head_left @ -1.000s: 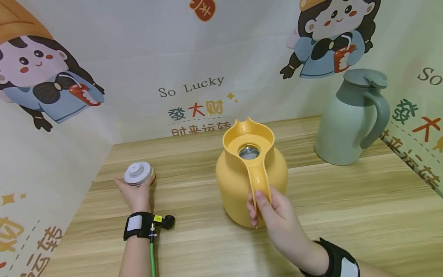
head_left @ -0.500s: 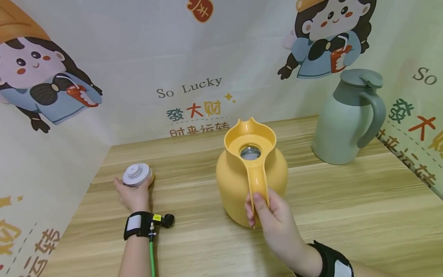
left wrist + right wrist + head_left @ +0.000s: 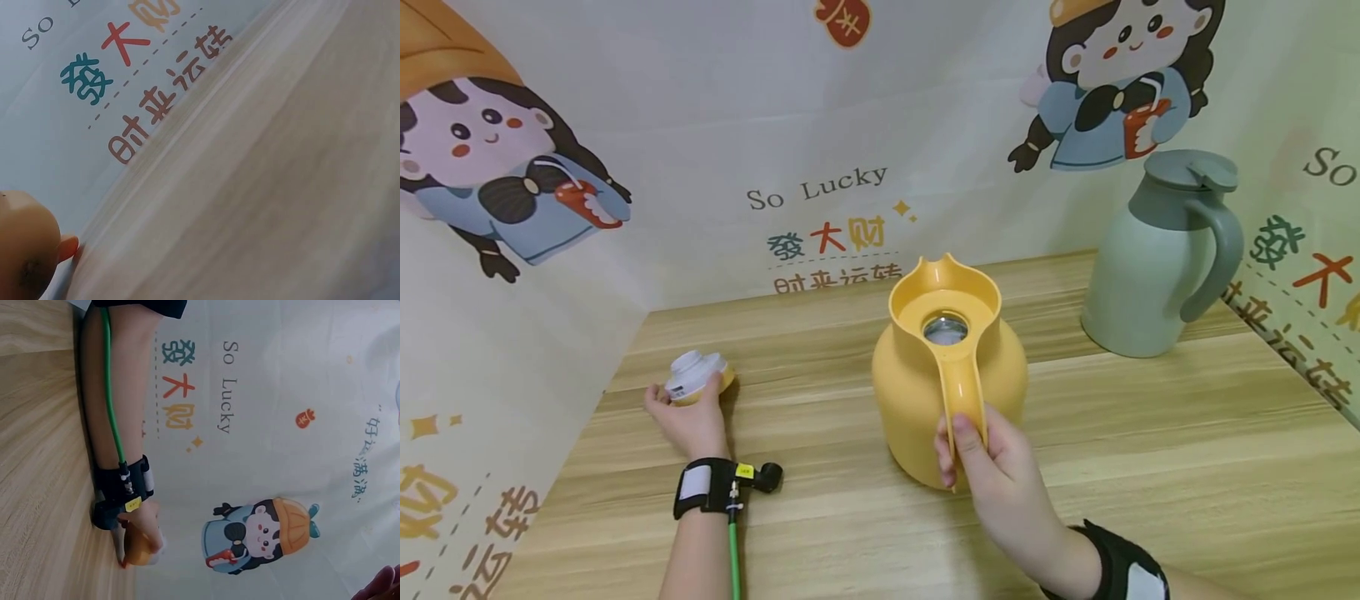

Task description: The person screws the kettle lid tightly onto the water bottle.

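On the left of the head view, my left hand (image 3: 688,421) grips a round stopper lid (image 3: 698,377). Its white threaded side faces up, tilted, with a yellow rim below. The right wrist view shows the same lid (image 3: 139,545) as orange-yellow, beyond my left forearm. A yellow jug (image 3: 951,383) stands upright on the table, its round top opening bare. My right hand (image 3: 992,471) holds the jug's handle, thumb on top and fingers wrapped round it. In the left wrist view the fingers are hidden.
A pale green jug (image 3: 1138,262) with a grey-green lid and handle stands at the back right. The wood-grain table (image 3: 820,417) is bordered by printed cloth walls (image 3: 700,125) at the back and sides. A green cable (image 3: 733,554) runs along the left forearm.
My left hand has tipped the lid so its white knob now leans up and back, showing the side and a dark label. My right hand keeps its grip on the yellow jug's handle.
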A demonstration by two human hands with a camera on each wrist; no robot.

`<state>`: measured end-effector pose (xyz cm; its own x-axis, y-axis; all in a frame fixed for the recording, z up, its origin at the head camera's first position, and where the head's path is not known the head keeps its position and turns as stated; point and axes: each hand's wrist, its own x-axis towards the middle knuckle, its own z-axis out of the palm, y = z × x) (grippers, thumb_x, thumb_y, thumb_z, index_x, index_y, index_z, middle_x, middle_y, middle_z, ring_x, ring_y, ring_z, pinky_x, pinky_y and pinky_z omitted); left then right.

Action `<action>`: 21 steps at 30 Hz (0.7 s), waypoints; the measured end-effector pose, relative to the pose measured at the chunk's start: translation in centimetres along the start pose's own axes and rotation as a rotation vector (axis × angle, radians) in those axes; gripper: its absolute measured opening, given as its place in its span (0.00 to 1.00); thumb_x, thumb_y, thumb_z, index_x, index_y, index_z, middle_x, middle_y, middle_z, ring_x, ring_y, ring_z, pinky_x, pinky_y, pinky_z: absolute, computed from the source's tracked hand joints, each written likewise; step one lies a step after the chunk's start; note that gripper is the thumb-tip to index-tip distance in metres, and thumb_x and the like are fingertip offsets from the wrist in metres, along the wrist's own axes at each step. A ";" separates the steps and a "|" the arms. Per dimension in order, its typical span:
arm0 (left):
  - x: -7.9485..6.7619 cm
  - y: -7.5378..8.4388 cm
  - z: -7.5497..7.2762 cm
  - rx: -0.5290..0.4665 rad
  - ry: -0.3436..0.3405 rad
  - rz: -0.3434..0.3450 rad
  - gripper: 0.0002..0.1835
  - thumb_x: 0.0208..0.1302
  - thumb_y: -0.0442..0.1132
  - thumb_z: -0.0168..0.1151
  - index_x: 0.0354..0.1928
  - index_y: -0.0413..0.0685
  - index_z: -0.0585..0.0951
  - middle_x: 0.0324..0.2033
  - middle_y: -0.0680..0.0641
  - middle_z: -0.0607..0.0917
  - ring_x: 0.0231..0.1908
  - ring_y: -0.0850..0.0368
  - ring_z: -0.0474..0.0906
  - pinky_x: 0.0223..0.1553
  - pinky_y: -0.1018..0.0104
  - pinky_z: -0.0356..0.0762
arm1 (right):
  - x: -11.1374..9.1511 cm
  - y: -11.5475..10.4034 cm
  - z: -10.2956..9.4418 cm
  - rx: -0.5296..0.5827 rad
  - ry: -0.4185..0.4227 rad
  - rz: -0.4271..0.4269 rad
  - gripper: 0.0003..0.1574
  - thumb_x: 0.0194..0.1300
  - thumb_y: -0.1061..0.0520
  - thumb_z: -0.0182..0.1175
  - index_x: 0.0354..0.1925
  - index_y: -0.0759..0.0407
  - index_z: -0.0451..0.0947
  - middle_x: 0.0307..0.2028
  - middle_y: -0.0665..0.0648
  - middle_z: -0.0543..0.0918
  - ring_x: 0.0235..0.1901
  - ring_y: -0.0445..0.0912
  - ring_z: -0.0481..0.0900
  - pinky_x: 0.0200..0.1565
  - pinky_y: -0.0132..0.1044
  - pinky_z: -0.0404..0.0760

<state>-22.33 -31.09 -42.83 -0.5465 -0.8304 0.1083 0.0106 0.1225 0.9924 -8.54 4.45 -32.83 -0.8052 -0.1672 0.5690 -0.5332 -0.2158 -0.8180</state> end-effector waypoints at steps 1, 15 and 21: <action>-0.1 0.0 0.0 -0.015 0.002 -0.002 0.48 0.45 0.46 0.73 0.65 0.57 0.53 0.56 0.49 0.63 0.55 0.59 0.60 0.56 0.72 0.56 | 0.0 0.0 0.0 -0.001 0.001 0.007 0.11 0.72 0.67 0.38 0.35 0.67 0.67 0.21 0.58 0.70 0.20 0.46 0.69 0.21 0.35 0.74; -0.9 0.7 -0.1 -0.332 0.000 0.012 0.43 0.48 0.37 0.72 0.62 0.57 0.56 0.52 0.49 0.61 0.54 0.56 0.64 0.51 0.72 0.67 | 0.1 0.1 0.1 -0.004 0.011 0.010 0.12 0.72 0.67 0.38 0.34 0.67 0.67 0.21 0.57 0.70 0.19 0.45 0.69 0.21 0.35 0.74; -1.7 1.7 0.0 -0.420 -0.016 0.025 0.42 0.48 0.34 0.71 0.61 0.56 0.56 0.53 0.47 0.64 0.53 0.54 0.66 0.50 0.70 0.69 | 0.2 0.3 0.1 -0.001 0.019 -0.011 0.11 0.71 0.69 0.38 0.35 0.69 0.67 0.21 0.58 0.70 0.19 0.46 0.69 0.21 0.35 0.73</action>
<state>-21.37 -29.48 -41.31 -0.5548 -0.8209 0.1355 0.3626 -0.0920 0.9274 -8.82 4.26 -32.93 -0.8041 -0.1465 0.5761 -0.5422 -0.2168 -0.8118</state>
